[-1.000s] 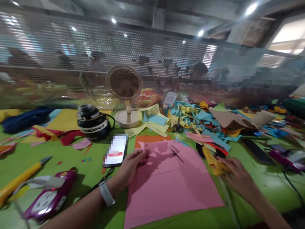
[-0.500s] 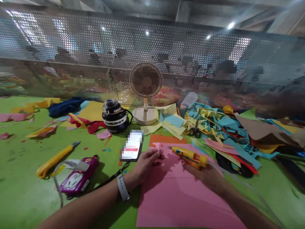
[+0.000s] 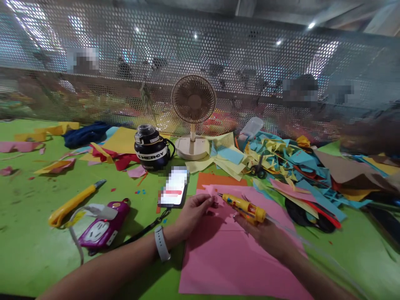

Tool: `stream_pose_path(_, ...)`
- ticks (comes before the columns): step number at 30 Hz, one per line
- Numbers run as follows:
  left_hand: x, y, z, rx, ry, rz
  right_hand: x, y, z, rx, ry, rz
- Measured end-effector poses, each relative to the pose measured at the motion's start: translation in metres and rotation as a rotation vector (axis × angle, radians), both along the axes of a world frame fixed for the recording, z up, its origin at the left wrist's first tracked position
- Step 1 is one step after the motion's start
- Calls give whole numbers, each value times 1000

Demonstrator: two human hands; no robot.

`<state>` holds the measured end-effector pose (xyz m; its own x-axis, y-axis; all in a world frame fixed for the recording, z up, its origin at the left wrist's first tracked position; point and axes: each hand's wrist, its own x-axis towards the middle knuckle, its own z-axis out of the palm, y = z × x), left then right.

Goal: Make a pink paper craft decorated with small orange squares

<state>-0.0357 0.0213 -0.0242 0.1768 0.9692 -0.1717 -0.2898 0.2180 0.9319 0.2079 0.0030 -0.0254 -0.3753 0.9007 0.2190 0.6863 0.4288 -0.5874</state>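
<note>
A pink paper sheet (image 3: 237, 258) lies in front of me on the green table. My left hand (image 3: 195, 212), with a white watch band at the wrist, is closed near its upper left edge, thumb and finger pinched on a small piece of pink paper (image 3: 210, 189). Wrapped in my right hand (image 3: 259, 231) is a yellow pen-shaped tool (image 3: 242, 206) with a pointed metal tip and a pale cord trailing behind. Its tip points left, close to my left fingertips. Whether it touches the paper I cannot tell. Orange paper (image 3: 223, 180) shows beyond the pink sheet.
Left lie a yellow box cutter (image 3: 73, 204) and a purple power strip (image 3: 104, 227) with a plug. A phone (image 3: 173, 186), black bottle (image 3: 150, 150) and fan (image 3: 193, 100) stand ahead. Paper scraps (image 3: 290, 160) heap at right, before a perforated metal screen (image 3: 125, 75).
My right hand has brought the yellow tool slightly left, its tip nearer my left fingers. The left hand keeps its pinch. The view has shifted a little.
</note>
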Motion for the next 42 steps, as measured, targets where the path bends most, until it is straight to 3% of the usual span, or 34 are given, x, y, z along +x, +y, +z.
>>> stream_pose_path(4, -1, 0, -1, 4, 6, -7, -5, 1, 0, -34, -36, 1)
stream_pose_path(10, -1, 0, 2, -10, -36, -46, -26, -6, 5, -54, 150, -148)
stream_pose_path(15, -1, -1, 6, -18, -22, -49, -25, -8, 10, -21, 188, -105)
stream_pose_path(23, -1, -1, 4, -6, -22, -50, -18, 4, 10, 21, 82, 88)
stream_pose_path(35, 0, 0, 2, -27, -17, -44, -11, 8, -3, 55, 10, 89)
stream_pose_path(42, -1, 0, 3, -8, 19, -44, -9, 7, 1, 61, 1, 80)
